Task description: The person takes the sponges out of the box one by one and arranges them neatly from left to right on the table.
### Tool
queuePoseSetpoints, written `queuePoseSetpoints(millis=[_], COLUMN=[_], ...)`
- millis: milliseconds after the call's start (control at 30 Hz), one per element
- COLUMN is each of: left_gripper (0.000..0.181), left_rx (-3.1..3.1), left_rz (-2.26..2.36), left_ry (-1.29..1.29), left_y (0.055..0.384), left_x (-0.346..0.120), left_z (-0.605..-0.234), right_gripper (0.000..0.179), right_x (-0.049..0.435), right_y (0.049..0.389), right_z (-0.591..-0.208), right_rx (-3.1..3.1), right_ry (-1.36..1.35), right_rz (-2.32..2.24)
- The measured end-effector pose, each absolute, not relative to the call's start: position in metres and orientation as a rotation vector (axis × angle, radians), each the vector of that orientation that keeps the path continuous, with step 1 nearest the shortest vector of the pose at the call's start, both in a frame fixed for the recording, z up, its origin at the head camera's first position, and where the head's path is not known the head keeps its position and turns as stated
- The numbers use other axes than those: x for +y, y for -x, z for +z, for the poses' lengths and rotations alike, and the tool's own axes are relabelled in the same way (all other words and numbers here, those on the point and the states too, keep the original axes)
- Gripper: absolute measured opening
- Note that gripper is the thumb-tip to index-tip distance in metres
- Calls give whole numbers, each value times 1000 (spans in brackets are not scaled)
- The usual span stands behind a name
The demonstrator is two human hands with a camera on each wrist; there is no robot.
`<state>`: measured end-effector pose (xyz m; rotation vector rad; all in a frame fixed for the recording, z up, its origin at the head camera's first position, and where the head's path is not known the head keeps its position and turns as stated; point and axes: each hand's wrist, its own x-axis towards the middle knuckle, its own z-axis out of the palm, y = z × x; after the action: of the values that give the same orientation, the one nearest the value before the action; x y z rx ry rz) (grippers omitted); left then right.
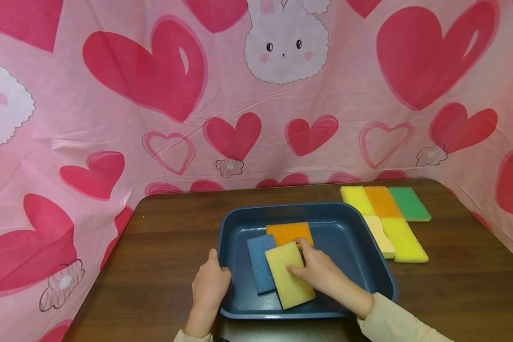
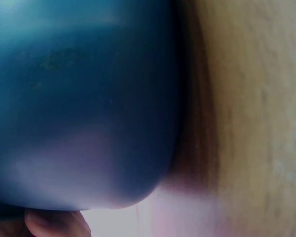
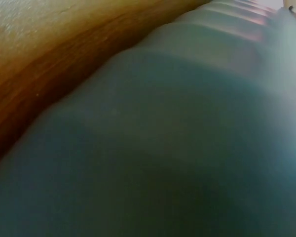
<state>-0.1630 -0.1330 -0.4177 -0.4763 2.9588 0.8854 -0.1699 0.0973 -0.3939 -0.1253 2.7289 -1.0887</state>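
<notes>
A dark blue rectangular baking pan (image 1: pixel 337 308) sits at the front of the table. My left hand (image 1: pixel 209 282) grips its left rim; in the left wrist view its fingers (image 2: pixel 52 223) show at the edge of the pan's dark outer wall (image 2: pixel 89 123). Inside the pan, my right hand (image 1: pixel 320 268) pinches a pale yellow sponge (image 1: pixel 288 280) between thumb and fingers. This sponge is tilted and overlaps a blue sponge (image 1: pixel 260 266). Behind them lies an orange sponge (image 1: pixel 288 232), partly covered by the others. A blurred grey-green surface fills most of the right wrist view.
Right of the pan, several flat sponges lie side by side on the brown wooden table (image 1: pixel 166 247): yellow (image 1: pixel 356 198), orange (image 1: pixel 383 202), green (image 1: pixel 410 204), a cream one with a wavy edge (image 1: pixel 378 235) and another yellow (image 1: pixel 403 240). A pink heart-patterned cloth (image 1: pixel 256 99) hangs behind.
</notes>
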Motion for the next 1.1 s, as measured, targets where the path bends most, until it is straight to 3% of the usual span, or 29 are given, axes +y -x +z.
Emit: queuePoseSetpoints(millis=[1100], left_gripper=[24], left_rx=[2980], left_rz=[888], left_ry=[471], left_y=[163], left_x=[-134], left_z=[-419], right_gripper=[45], right_x=[107], right_y=[166], right_z=[-393], right_rx=[2705], right_ry=[238], right_rz=[-1072])
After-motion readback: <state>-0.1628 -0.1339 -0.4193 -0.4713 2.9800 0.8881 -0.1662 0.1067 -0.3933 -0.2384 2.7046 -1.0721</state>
